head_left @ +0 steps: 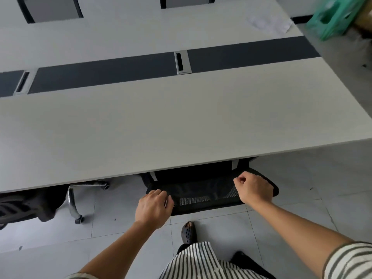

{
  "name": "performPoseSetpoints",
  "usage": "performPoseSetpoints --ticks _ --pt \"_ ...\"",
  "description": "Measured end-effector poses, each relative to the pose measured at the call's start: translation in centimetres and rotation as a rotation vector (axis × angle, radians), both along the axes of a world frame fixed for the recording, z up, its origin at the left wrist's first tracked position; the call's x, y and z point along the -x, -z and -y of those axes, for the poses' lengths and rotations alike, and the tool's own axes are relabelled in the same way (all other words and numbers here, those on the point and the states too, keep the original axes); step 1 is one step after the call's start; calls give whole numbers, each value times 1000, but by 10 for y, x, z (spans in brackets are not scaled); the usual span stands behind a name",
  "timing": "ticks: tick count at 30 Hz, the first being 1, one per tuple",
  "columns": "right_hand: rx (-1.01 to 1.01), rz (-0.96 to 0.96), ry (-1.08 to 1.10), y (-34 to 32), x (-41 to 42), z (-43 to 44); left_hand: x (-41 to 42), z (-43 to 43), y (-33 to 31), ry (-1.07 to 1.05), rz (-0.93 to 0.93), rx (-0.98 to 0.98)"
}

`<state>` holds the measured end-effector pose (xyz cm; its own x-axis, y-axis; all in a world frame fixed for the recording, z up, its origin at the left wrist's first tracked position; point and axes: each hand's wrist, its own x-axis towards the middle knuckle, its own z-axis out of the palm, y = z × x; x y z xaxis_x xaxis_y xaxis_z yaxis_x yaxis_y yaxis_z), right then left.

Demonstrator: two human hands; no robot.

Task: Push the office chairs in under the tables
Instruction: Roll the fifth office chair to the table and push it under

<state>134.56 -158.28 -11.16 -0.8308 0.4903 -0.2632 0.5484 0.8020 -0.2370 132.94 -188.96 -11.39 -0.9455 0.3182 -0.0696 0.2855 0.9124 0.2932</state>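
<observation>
A black mesh office chair [203, 193] stands in front of me with its seat under the near edge of the long white table [161, 125]; only its backrest top sticks out. My left hand [154, 206] grips the left end of the backrest top, fingers curled over the mesh. My right hand [254, 189] hovers at the right end of the backrest with its fingers curled; whether it touches the chair is unclear.
A second black chair [26, 206] with chrome legs and casters sits partly under the table at the left. Two chair backs [50, 8] show at the far side. A green crate [334, 16] is at top right. My sandalled foot [188, 232] stands on grey tiles.
</observation>
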Motion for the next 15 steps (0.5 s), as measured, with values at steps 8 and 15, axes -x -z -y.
performPoseSetpoints --ticks 8,15 --pt "46 -49 14 -5 -5 2 -2 2 -10 -2 106 10" --pt "131 -305 -116 -26 -65 -4 -5 -18 -38 17 315 46"
